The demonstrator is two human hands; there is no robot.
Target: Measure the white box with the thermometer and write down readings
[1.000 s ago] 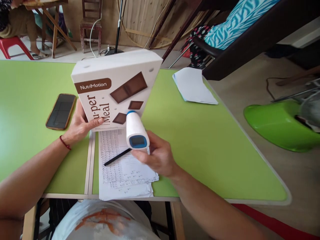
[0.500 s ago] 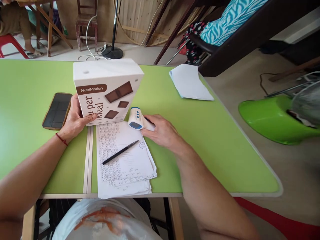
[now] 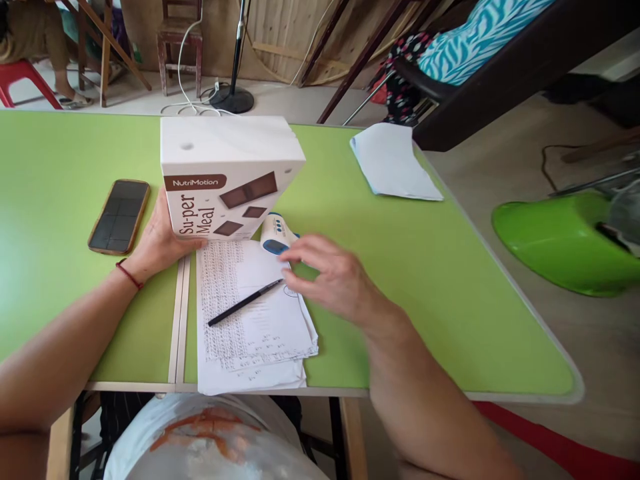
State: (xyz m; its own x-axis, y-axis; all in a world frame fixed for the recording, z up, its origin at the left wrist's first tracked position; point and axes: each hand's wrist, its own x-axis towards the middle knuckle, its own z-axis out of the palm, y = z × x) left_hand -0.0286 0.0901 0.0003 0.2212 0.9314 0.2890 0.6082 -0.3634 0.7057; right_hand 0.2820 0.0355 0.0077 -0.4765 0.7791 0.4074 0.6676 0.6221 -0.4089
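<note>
My left hand [image 3: 163, 233] grips the lower left side of a white NutriMotion box [image 3: 235, 173], its thumb across the bottom edge of the front. Just right of the box lies a white and blue infrared thermometer [image 3: 277, 233], partly hidden behind the box's corner. My right hand [image 3: 330, 270] hovers near it, thumb and fingers apart, holding nothing. Below the box is a stack of handwritten papers [image 3: 270, 333], with a black pen [image 3: 245, 302] lying slantwise on top. A smartphone [image 3: 120, 217] in a brown case lies left of my left hand.
Folded white paper [image 3: 395, 163] lies at the green table's [image 3: 425, 320] far right. A bright green chair [image 3: 555, 243] stands beyond the right edge. Across the table are a stand base [image 3: 233, 100], white cables and a wooden chair [image 3: 180, 40]. Other people sit at the far left and upper right.
My right hand has let go of the thermometer and drawn back with its fingers apart. The box in my left hand has lowered slightly and shifted right in view.
</note>
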